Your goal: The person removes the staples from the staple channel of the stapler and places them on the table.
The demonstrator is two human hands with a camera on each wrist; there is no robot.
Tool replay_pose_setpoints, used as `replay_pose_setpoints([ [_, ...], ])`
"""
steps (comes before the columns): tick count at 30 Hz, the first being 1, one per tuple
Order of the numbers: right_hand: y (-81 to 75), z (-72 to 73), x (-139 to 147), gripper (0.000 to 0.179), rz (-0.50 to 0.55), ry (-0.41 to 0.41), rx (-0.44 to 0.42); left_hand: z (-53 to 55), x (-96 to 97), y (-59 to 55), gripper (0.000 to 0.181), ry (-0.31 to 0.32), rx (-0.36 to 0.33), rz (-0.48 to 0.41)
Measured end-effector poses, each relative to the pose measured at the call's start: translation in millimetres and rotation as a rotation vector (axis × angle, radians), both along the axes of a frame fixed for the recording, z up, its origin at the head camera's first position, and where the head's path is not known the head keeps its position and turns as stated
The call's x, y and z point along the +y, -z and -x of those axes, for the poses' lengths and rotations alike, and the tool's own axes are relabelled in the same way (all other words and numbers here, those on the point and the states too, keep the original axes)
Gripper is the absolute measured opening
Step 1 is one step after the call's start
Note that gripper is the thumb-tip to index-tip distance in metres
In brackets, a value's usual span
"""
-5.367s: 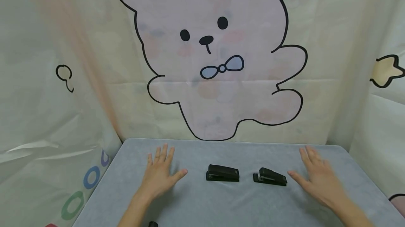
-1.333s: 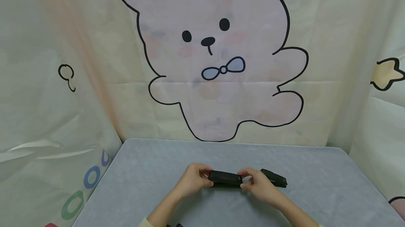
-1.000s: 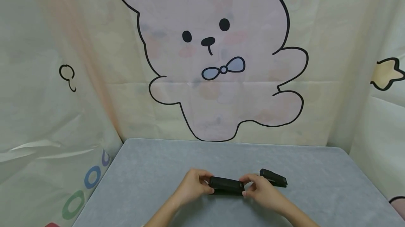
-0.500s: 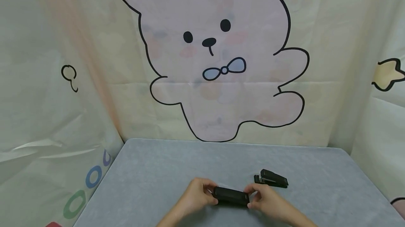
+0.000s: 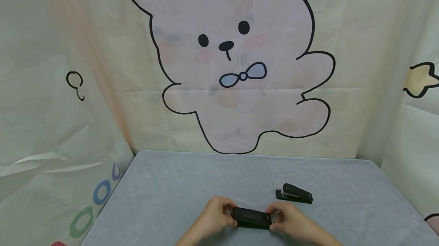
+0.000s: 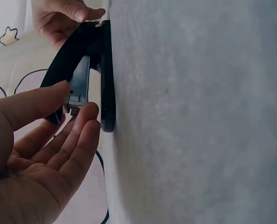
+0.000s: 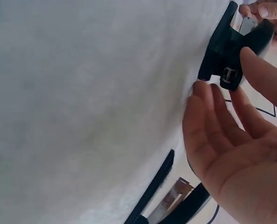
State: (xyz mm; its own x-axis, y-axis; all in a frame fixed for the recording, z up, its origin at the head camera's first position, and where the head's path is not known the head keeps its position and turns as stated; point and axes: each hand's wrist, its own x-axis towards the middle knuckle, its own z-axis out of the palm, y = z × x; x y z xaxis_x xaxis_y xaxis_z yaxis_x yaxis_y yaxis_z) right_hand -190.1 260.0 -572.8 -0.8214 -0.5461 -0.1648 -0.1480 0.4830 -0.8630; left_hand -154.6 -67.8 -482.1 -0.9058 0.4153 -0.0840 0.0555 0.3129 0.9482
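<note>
A black stapler [image 5: 252, 217] lies near the front of the table, between my two hands. My left hand [image 5: 214, 215] pinches its left end with thumb and fingertips. In the left wrist view, those fingers surround the metal staple channel [image 6: 81, 86], and a gap shows between it and the stapler's base [image 6: 108, 79]. My right hand [image 5: 293, 221] grips the hinge end, its thumb [image 7: 255, 65] on the upper arm. Farther back and to the right stands a second black stapler [image 5: 297, 194], which neither hand touches; part of it shows low in the right wrist view.
A grey-blue cloth covers the table [image 5: 178, 173]. Behind it hangs a pale curtain [image 5: 343, 124] with a cartoon animal drawn on it. More curtain [image 5: 51, 131] closes off the left side, and the right side likewise.
Both hands, first spread apart above the table, have taken the left stapler by its ends and drawn it toward me and slightly right. The second stapler has stayed put.
</note>
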Motion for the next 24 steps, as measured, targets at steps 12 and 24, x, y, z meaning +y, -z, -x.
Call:
replay_pose_setpoints([
  [12, -110.3, -36.5, -53.8, 0.047, -0.043, 0.016, 0.037, 7.6, -14.3, -6.3, 0.036, -0.029, -0.017, 0.157],
  [24, -103.4, -33.9, -84.0, 0.045, 0.011, 0.015, 0.073, 5.7, -11.2, 1.6, 0.029, -0.062, -0.06, 0.202],
])
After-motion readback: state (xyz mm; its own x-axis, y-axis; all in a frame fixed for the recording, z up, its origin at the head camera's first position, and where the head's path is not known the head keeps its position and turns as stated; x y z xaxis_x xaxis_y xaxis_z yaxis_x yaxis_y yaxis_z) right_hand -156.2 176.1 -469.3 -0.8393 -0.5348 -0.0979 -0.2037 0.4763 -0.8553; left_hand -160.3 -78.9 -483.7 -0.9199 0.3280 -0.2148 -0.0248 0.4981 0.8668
